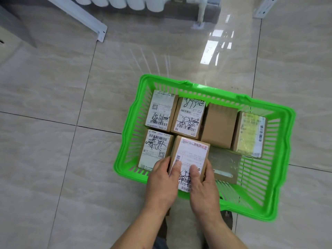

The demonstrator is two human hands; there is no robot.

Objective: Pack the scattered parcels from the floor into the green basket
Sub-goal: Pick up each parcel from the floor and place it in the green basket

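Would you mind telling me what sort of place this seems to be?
Probably an indoor parcel sorting or storage room: glossy tiled floor, a white radiator at the wall, and a green basket of labelled parcels, one held in both hands.

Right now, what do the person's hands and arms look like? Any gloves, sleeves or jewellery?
Both are bare. The left hand and right hand wear no gloves, and no rings, watch or wristband show. The forearms are uncovered down to the picture's bottom edge, so no sleeve is in view. The fingernails look short and plain.
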